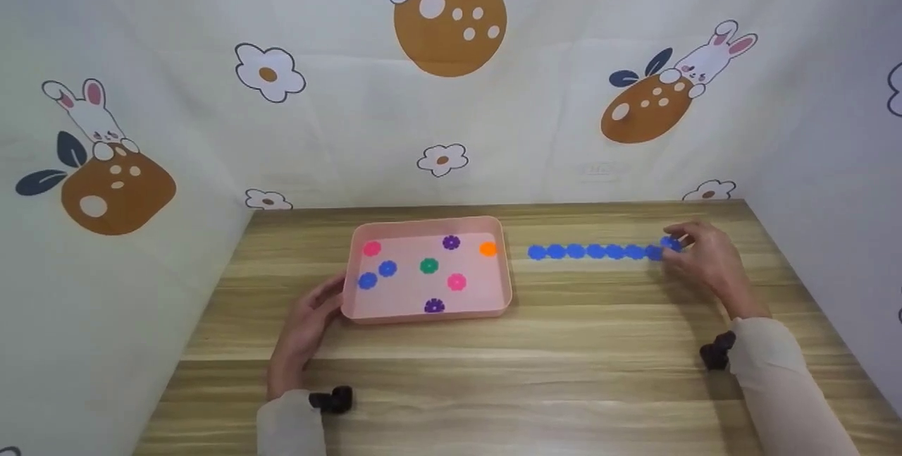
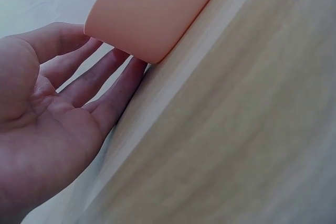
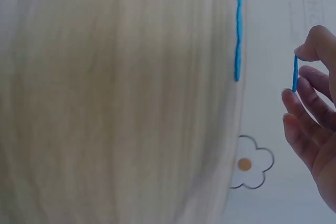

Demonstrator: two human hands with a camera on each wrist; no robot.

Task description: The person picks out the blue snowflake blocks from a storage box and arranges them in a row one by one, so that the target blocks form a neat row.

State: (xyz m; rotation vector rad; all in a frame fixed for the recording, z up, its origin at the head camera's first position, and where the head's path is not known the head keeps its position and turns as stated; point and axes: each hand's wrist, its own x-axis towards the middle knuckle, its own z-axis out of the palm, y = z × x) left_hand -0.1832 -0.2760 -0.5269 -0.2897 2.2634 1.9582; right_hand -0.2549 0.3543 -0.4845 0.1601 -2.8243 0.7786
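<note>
My left hand (image 1: 304, 329) is at the left end of a shallow pink tray (image 1: 426, 318), its fairly straight fingers (image 2: 123, 85) touching the outside of the end wall (image 2: 142, 19). Part of the fingertips is hidden behind the tray. To the right, my right hand (image 1: 708, 262) pinches a thin blue flower-shaped disc (image 3: 295, 72) between thumb and fingers, raised off the table. It overlaps the right end of a row of blue flower discs (image 1: 596, 251) in the head view; the right wrist view shows a gap between them.
Inside the tray lie several loose flower discs: pink (image 1: 456, 282), blue (image 1: 387, 268), green (image 1: 429, 266), purple (image 1: 451, 242) and orange (image 1: 488, 249). Tray and row stand on a wooden table (image 1: 535, 385). A patterned cloth (image 1: 338, 125) hangs behind and along the sides.
</note>
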